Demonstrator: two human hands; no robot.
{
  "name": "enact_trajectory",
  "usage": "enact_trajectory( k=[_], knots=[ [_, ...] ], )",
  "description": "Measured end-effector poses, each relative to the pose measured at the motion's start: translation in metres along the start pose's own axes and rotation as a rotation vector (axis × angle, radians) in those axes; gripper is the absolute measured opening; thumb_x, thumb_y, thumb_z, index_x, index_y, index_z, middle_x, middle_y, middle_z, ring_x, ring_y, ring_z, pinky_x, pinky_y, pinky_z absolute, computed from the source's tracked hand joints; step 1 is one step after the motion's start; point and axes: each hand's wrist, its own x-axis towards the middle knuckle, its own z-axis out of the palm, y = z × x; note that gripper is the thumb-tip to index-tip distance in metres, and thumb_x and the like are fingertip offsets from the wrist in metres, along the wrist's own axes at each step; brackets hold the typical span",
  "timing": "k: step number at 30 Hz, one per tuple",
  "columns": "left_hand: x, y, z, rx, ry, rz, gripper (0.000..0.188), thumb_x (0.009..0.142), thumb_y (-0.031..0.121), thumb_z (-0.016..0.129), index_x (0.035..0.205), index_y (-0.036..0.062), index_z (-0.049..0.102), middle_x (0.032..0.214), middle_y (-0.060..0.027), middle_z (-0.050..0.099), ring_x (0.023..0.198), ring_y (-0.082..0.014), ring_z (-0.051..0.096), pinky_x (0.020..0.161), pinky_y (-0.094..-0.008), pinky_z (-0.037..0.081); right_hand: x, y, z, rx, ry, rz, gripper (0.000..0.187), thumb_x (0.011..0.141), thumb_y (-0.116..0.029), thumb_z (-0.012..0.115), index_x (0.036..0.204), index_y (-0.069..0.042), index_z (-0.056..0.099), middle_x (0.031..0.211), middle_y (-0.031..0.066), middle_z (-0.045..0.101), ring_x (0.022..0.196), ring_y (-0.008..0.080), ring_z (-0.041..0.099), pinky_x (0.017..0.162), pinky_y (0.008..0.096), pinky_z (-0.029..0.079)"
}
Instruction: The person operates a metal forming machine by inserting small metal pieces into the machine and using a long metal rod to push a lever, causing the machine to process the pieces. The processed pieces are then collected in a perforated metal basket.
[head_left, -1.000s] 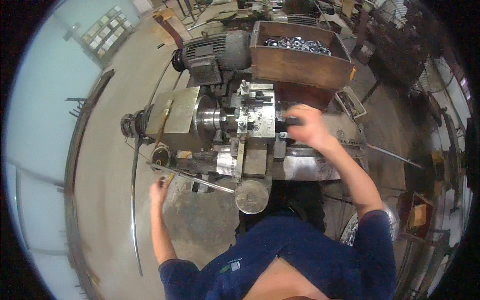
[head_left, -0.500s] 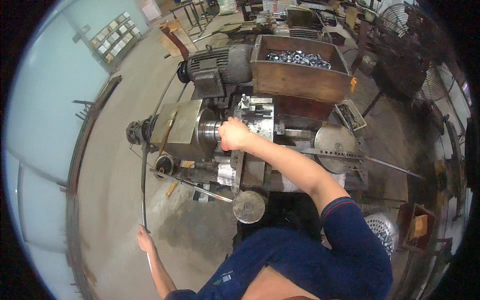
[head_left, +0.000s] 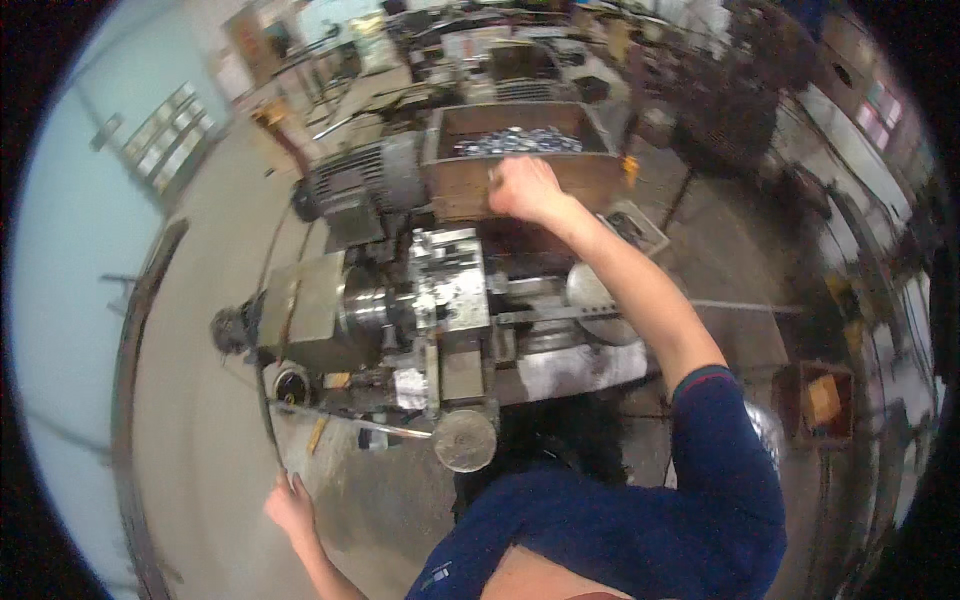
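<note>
My left hand (head_left: 291, 505) is closed round the lower end of a long dark lever (head_left: 268, 420), which slants up to the left end of a lathe-like machine. My right hand (head_left: 525, 187) is raised before the front wall of a wooden box (head_left: 455, 185). Its fingers are curled together, and a small bit of something seems to show at the fingertips, too blurred to name. Inside the box lies a heap of small shiny metal parts (head_left: 520, 141). Below and left of that hand are the round spindle nose (head_left: 365, 312) and the metal tool slide (head_left: 455, 285).
An electric motor (head_left: 365, 185) stands behind the headstock cover (head_left: 305, 310). Toward me a round disc (head_left: 465, 441) sticks out from the slide, with a metal bar (head_left: 390, 428) beside it. At right are a second disc (head_left: 590, 300), a small tray (head_left: 640, 230) and a wooden crate (head_left: 812, 405).
My right hand has left the spindle and moved up and away to the front of the wooden box. My left hand stays on the lever. The whole view has shifted and blurred.
</note>
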Motion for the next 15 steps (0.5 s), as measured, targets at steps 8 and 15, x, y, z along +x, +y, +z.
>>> enact_trajectory(
  k=[8,15],
  knots=[
    [0.053,0.175,0.015,-0.516,-0.187,0.71,0.02,0.082,0.015,0.057,0.092,-0.0012,0.061,0.077,-0.0155,0.062,0.06,-0.0226,0.059,0.058,-0.0305,0.046,-0.122,0.09,-0.048,0.125,0.352,-0.206,0.046,0.059,-0.021,0.061,0.103,-0.009,0.06,0.122,0.02,0.046,0.11,0.0344,0.046,0.093,0.0375,0.038],
    [0.042,0.205,0.072,-0.659,-0.726,0.46,0.015,0.082,0.011,0.055,0.084,-0.0035,0.058,0.062,-0.0059,0.055,0.058,-0.0103,0.05,0.057,-0.0254,0.042,-0.403,0.221,-0.048,-0.032,0.144,0.702,0.032,0.062,-0.013,0.055,0.091,-0.003,0.063,0.091,0.0143,0.062,0.087,0.0278,0.059,0.075,0.0338,0.047]
  ],
)
